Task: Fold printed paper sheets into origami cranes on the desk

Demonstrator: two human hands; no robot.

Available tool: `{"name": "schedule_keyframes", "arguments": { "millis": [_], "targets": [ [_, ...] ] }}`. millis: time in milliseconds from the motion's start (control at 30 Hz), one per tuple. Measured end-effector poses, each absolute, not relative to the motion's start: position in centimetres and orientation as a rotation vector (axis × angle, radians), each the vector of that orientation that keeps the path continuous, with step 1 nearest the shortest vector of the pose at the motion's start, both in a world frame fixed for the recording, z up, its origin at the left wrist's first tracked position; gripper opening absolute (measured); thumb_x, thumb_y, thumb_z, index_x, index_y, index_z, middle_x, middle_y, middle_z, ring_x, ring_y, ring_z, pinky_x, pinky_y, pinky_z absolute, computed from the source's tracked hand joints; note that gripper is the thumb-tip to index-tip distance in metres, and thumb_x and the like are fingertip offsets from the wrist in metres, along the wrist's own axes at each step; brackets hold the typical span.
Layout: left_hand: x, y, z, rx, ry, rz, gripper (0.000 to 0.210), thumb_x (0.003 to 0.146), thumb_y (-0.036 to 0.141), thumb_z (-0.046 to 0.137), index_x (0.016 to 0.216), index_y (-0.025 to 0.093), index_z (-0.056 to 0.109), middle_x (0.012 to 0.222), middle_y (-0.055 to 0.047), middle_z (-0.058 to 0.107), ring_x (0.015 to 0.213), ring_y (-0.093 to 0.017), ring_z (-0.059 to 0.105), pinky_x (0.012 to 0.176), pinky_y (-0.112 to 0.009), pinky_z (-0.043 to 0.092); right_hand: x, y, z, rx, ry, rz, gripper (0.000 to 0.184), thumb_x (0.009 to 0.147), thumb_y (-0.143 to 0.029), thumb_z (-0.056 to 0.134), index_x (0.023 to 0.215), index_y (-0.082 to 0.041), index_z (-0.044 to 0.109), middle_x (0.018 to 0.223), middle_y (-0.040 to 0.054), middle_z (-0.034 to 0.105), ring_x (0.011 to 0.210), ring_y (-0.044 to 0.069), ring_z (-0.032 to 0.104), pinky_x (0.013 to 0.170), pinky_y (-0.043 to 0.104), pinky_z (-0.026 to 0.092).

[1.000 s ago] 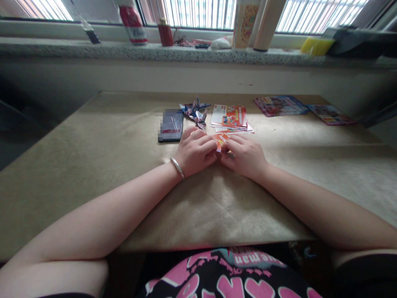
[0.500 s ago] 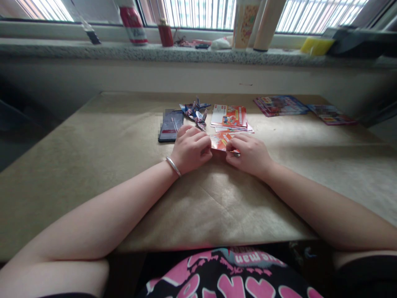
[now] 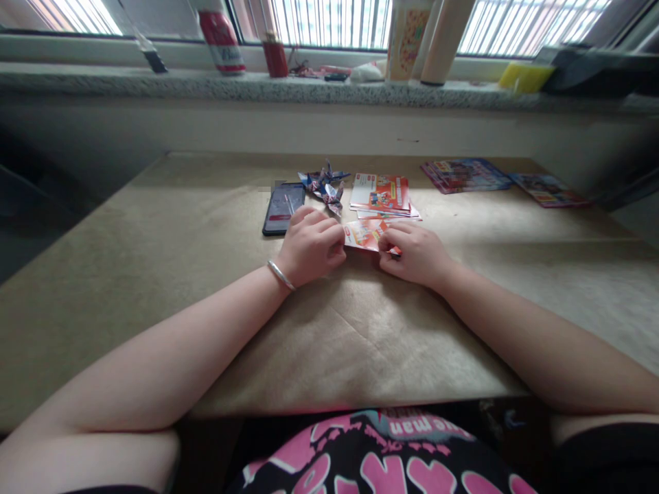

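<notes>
An orange-and-white printed paper card [image 3: 363,234] lies between my two hands, its near edge toward me. My left hand [image 3: 313,245], with a silver bangle at the wrist, is closed with its fingertips at the card's left edge. On the right side my right hand [image 3: 414,252] is closed on the card's right end, which its fingers partly cover. Just beyond the card is a stack of similar orange-and-white cards [image 3: 382,193]. Folded blue patterned paper shapes [image 3: 325,186] lie beyond my left hand, and a phone [image 3: 283,207] with a lit screen is left of them.
Colourful printed cards [image 3: 466,175] are piled at the back right, with another small pile [image 3: 548,189] beside them. On the stone windowsill [image 3: 309,92] stand a red can [image 3: 221,41], a red cylinder [image 3: 274,56], a tall patterned container [image 3: 406,41] and a yellow object [image 3: 525,77].
My left hand has shifted slightly left and my right hand slightly right, so more of the card shows between them. The things around have stayed put.
</notes>
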State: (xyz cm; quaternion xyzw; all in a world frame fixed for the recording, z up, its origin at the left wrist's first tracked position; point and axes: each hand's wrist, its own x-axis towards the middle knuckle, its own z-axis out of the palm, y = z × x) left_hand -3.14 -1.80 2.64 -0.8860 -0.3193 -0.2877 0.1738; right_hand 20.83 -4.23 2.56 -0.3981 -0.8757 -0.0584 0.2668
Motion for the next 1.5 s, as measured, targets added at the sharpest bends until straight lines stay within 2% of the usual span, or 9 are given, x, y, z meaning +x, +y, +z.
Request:
{"name": "schedule_keyframes", "arguments": {
  "millis": [167, 433, 600, 800, 967, 1033, 1133, 1267, 1500],
  "targets": [
    [-3.6, -1.6, 2.6, -2.485, -0.848, -0.780, 0.010, 0.080, 0.022, 0.055, 0.071, 0.021, 0.058, 0.076, 0.001, 0.067, 0.079, -0.019, 0.053, 0.087, -0.038, 0.039, 21.1, -4.3, 2.6, -1.076, -2.378, -0.125, 0.005, 0.074, -0.018, 0.056, 0.071, -0.022, 0.054, 0.079, 0.0044, 0.063, 0.076, 0.020, 0.056, 0.068, 0.031, 0.042],
    [-5.0, -0.3, 2.1, -2.466, -1.065, -0.849, 0.009, 0.080, 0.021, 0.054, 0.072, 0.019, 0.058, 0.076, -0.003, 0.067, 0.075, -0.019, 0.055, 0.078, -0.035, 0.042, 22.5, -3.5, 2.2, -1.070, -2.369, -0.016, 0.009, 0.073, -0.019, 0.058, 0.069, -0.022, 0.051, 0.077, 0.0032, 0.061, 0.072, 0.018, 0.054, 0.065, 0.030, 0.041],
    [-4.7, -0.6, 2.2, -2.666, -0.888, -0.877, 0.015, 0.089, 0.022, 0.049, 0.092, 0.018, 0.063, 0.090, -0.006, 0.068, 0.081, -0.019, 0.057, 0.077, -0.033, 0.045, 22.2, -3.3, 2.0, -1.033, -2.431, 0.135, 0.007, 0.075, -0.018, 0.057, 0.072, -0.021, 0.052, 0.076, 0.0030, 0.059, 0.071, 0.017, 0.053, 0.065, 0.029, 0.041],
    [-4.6, -0.9, 2.2, -2.654, -0.909, -0.901, 0.018, 0.093, 0.026, 0.048, 0.097, 0.015, 0.062, 0.093, -0.008, 0.067, 0.085, -0.020, 0.058, 0.077, -0.034, 0.047, 22.1, -3.1, 1.9, -0.954, -2.479, 0.285, 0.006, 0.079, -0.018, 0.057, 0.074, -0.020, 0.055, 0.074, 0.0025, 0.059, 0.070, 0.016, 0.052, 0.067, 0.029, 0.041],
    [-4.6, -0.7, 2.1, -2.781, -0.693, -0.839, 0.029, 0.097, 0.027, 0.048, 0.121, 0.026, 0.064, 0.115, -0.005, 0.068, 0.099, -0.019, 0.060, 0.089, -0.036, 0.048, 22.2, -2.8, 1.7, -0.994, -2.416, 0.330, 0.012, 0.085, -0.020, 0.054, 0.077, -0.020, 0.062, 0.073, 0.0027, 0.061, 0.070, 0.016, 0.054, 0.066, 0.030, 0.042],
    [-4.5, -0.7, 2.0, -2.834, -0.622, -0.776, 0.031, 0.097, 0.028, 0.050, 0.126, 0.030, 0.062, 0.127, -0.003, 0.065, 0.107, -0.020, 0.059, 0.095, -0.038, 0.048, 22.2, -2.6, 1.5, -1.023, -2.342, 0.316, 0.011, 0.086, -0.020, 0.055, 0.080, -0.021, 0.065, 0.076, 0.0031, 0.065, 0.074, 0.018, 0.058, 0.071, 0.032, 0.045],
    [-4.5, -0.7, 1.9, -2.891, -0.567, -0.660, 0.031, 0.096, 0.030, 0.052, 0.125, 0.031, 0.064, 0.132, -0.002, 0.063, 0.115, -0.022, 0.058, 0.099, -0.040, 0.046, 22.4, -2.0, 1.0, -1.083, -2.206, 0.251, 0.009, 0.083, -0.019, 0.059, 0.084, -0.022, 0.068, 0.088, 0.0055, 0.070, 0.089, 0.022, 0.062, 0.083, 0.038, 0.048],
    [-4.5, -0.8, 2.0, -2.970, -0.536, -0.583, 0.030, 0.095, 0.023, 0.052, 0.120, 0.032, 0.067, 0.123, -0.001, 0.069, 0.115, -0.020, 0.059, 0.101, -0.039, 0.045, 22.8, -1.4, 0.5, -1.137, -2.121, 0.176, 0.015, 0.082, -0.017, 0.058, 0.090, -0.021, 0.069, 0.100, 0.0089, 0.071, 0.101, 0.026, 0.063, 0.093, 0.046, 0.048],
    [-4.6, -1.0, 2.5, -3.010, -0.637, -0.538, 0.028, 0.090, 0.016, 0.050, 0.103, 0.027, 0.072, 0.114, 0.001, 0.073, 0.109, -0.019, 0.062, 0.101, -0.038, 0.044, 23.0, -1.2, 0.2, -1.203, -2.035, 0.124, 0.018, 0.081, -0.018, 0.060, 0.094, -0.024, 0.071, 0.116, 0.0093, 0.067, 0.112, 0.028, 0.059, 0.102, 0.054, 0.044]
  ]
}}
